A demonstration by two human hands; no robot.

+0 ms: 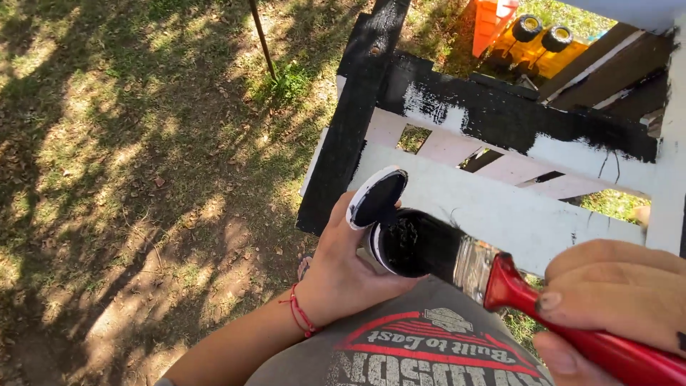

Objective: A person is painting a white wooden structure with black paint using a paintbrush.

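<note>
Right hand (pixel 614 300) sits closest, its grip closed on the red handle of a paintbrush (pixel 457 257), bristles dipped into a small paint can (pixel 400 246). Left hand (pixel 343 268) grips that can, lid (pixel 376 197) flipped up. Likely light, stiff, slippery with wet black paint. Half-blackened white wooden frame (pixel 500 143) stands beyond.

We note: left hand (pixel 341 268) gripping small open paint tin (pixel 389 246), lid (pixel 376 197) raised; right hand (pixel 614 300) holding red-handled brush (pixel 457 257), bristles at tin's mouth; half-blackened white wooden frame (pixel 500 207) beyond; grass (pixel 143 143).
</note>
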